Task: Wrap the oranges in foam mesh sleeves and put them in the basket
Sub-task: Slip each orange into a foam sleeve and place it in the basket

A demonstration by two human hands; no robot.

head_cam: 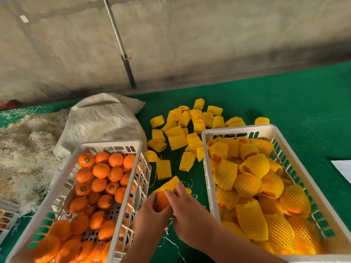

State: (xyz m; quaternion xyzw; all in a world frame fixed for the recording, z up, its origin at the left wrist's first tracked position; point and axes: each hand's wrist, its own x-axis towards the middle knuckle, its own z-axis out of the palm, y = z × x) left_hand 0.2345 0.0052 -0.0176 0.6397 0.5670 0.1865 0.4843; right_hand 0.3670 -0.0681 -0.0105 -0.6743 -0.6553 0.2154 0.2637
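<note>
A: Nearest the camera, between the two baskets?
B: Both hands over a strip of green table cloth (303, 103). Left hand (150, 211) curled round a bare orange (163, 201), gripping from below and the left. Right hand (187, 211) pinching the rim of a yellow foam sleeve (169, 185) at the top of that orange, fingertips against the fruit

A: Sleeve on or off?
B: Only capping the far end; near part of the orange uncovered

A: Room either side?
B: Tight. Rim of the left basket (114, 143) just beside the left wrist, wall of the right basket (210, 186) just beside the right hand. Open cloth only in the channel ahead, with thin loose threads lying on it

A: Inside the baskets?
B: Left: unwrapped oranges (100, 170), some with dark stickers. Right: sleeved oranges (252, 179) heaped up to the rim

A: Farther out?
B: Scattered spare sleeves (177, 142) on the cloth beyond the hands, reaching to the far rim of the right basket. Left of those, a pale woven sack (102, 118) and a mass of straw-like fibre (24, 152). At the right edge, a white sheet (342, 169). Beyond the table, a grey wall (209, 44) with a pole (121, 48) leaning on it
</note>
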